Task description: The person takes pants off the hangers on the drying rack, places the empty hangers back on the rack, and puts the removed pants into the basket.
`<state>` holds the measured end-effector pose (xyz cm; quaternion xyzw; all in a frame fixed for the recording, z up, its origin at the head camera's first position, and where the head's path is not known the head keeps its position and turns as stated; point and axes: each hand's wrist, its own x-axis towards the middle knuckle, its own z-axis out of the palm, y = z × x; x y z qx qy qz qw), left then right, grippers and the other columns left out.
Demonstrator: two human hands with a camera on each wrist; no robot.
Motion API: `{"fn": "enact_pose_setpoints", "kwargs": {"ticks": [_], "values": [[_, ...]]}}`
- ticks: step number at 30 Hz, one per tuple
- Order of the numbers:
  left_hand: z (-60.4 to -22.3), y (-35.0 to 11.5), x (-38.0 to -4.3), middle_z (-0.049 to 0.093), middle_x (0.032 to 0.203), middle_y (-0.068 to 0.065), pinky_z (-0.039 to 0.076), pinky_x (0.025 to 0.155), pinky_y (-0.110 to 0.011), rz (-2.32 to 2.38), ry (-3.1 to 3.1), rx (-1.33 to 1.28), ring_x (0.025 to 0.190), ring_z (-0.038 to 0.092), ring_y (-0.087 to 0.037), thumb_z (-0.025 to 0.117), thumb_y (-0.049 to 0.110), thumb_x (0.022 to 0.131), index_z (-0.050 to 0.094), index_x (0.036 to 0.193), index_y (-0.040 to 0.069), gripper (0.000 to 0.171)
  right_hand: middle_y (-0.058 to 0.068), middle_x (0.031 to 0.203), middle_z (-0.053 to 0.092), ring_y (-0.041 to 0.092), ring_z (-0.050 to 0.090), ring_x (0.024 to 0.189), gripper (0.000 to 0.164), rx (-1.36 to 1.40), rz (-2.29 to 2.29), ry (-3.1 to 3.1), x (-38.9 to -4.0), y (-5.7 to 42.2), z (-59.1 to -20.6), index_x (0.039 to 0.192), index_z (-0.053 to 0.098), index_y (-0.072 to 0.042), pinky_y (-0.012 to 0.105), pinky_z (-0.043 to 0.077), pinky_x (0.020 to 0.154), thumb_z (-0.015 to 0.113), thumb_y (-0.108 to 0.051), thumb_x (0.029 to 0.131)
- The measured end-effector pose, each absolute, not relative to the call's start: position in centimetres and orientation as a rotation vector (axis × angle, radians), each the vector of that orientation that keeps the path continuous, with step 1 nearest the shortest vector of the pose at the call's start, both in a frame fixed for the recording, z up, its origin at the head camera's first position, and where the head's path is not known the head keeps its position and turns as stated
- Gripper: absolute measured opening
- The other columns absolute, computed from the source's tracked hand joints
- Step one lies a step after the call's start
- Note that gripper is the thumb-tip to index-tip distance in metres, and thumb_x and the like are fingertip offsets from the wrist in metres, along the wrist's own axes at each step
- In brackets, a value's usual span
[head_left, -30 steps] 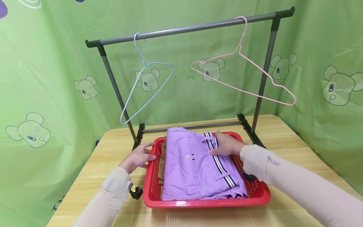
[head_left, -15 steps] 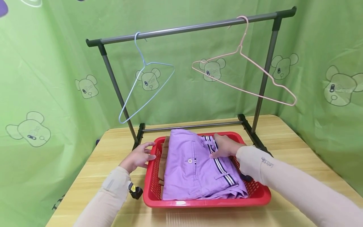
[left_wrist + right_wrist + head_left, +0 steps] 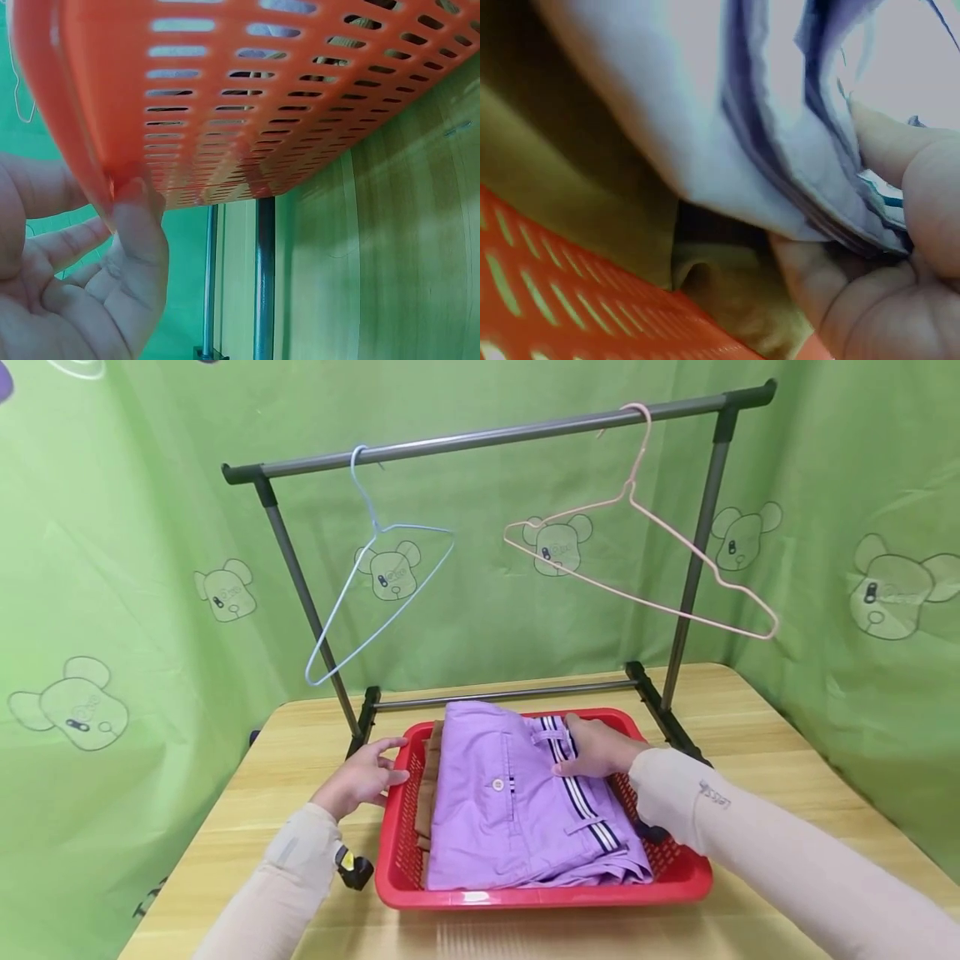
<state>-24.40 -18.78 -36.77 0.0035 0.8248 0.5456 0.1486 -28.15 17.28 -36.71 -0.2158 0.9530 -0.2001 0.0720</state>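
Folded purple trousers (image 3: 480,818) with a striped waistband lie on top of brown cloth (image 3: 427,793) in a red plastic basket (image 3: 547,900). My right hand (image 3: 600,747) pinches the trousers at the waistband. In the right wrist view, the thumb is above the waistband layers and the fingers (image 3: 810,281) are underneath. At the basket's left side, my left hand (image 3: 363,781) holds the rim. The left wrist view has the thumb (image 3: 139,232) against the slotted outer wall, with other fingers across the rim. Most of the brown cloth is hidden beneath the trousers.
A metal clothes rack (image 3: 480,441) stands behind the basket on the wooden table (image 3: 300,760). A blue hanger (image 3: 378,631) and a pink hanger (image 3: 645,602) hang from its bar. Green curtain (image 3: 465,635) with bear prints surrounds the table.
The right hand has shifted slightly at the waistband, and the cloth there has wrinkled and lifted a little. The left hand keeps its place on the rim.
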Motion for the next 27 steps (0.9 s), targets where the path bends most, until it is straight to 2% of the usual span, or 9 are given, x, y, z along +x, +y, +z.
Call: {"fn": "enact_pose_setpoints", "kwargs": {"ticks": [6,10,14,18,21,27], "values": [[-36.6,-18.8,-24.0,0.059,0.104,-0.021,0.059,0.064,-0.042,1.52,2.428,0.01,0.081,0.066,-0.027,0.058,-0.002,0.093,0.039,0.144,0.008,0.056,0.038,0.125,0.051,0.047,0.05,0.119,0.092,-0.678,-0.522,2.859,-27.8,17.7,-35.9,0.137,0.027,0.021,0.052,0.04,0.102,0.075,-0.037,0.085],[-36.6,-18.9,-23.6,0.059,0.105,-0.02,0.059,0.06,-0.041,1.446,2.529,0.008,0.076,0.066,-0.026,0.061,0.001,0.093,0.044,0.141,0.007,0.051,0.035,0.121,0.055,0.047,0.052,0.116,0.081,-0.711,-0.473,2.881,-27.6,18.1,-35.3,0.134,0.035,0.017,0.053,0.041,0.1,0.073,-0.037,0.086],[-36.6,-19.1,-23.2,0.061,0.104,-0.018,0.058,0.06,-0.041,1.343,2.639,0.042,0.072,0.065,-0.023,0.063,0.007,0.093,0.049,0.132,0.005,0.041,0.022,0.104,0.062,0.038,0.06,0.102,0.06,-0.701,-0.523,2.892,-27.2,18.7,-34.5,0.121,0.047,0.008,0.051,0.046,0.092,0.074,-0.031,0.086],[-36.4,-19.3,-22.7,0.063,0.098,-0.014,0.056,0.058,-0.039,1.247,2.736,0.066,0.071,0.063,-0.023,0.065,0.011,0.093,0.055,0.12,0.003,0.03,0.009,0.085,0.059,0.025,0.059,0.08,0.044,-0.69,-0.613,2.874,-26.7,19.4,-33.7,0.109,0.05,0.002,0.043,0.05,0.075,0.073,-0.028,0.086],[-36.1,-19.5,-22.4,0.064,0.094,-0.011,0.056,0.057,-0.037,1.189,2.796,0.063,0.071,0.062,-0.024,0.067,0.015,0.092,0.059,0.115,0.004,0.027,0.005,0.079,0.057,0.02,0.054,0.069,0.037,-0.683,-0.702,2.858,-26.3,20.1,-33.1,0.104,0.051,0.001,0.036,0.048,0.065,0.072,-0.025,0.087],[-35.4,-20.0,-21.9,0.062,0.084,-0.005,0.049,0.058,-0.033,0.999,2.945,0.085,0.071,0.058,-0.021,0.069,0.024,0.091,0.063,0.104,0.007,0.022,0.002,0.069,0.053,0.015,0.049,0.061,0.026,-0.653,-0.809,2.917,-25.6,22.3,-32.7,0.09,0.053,-0.004,0.031,0.044,0.058,0.071,-0.022,0.088]]}}
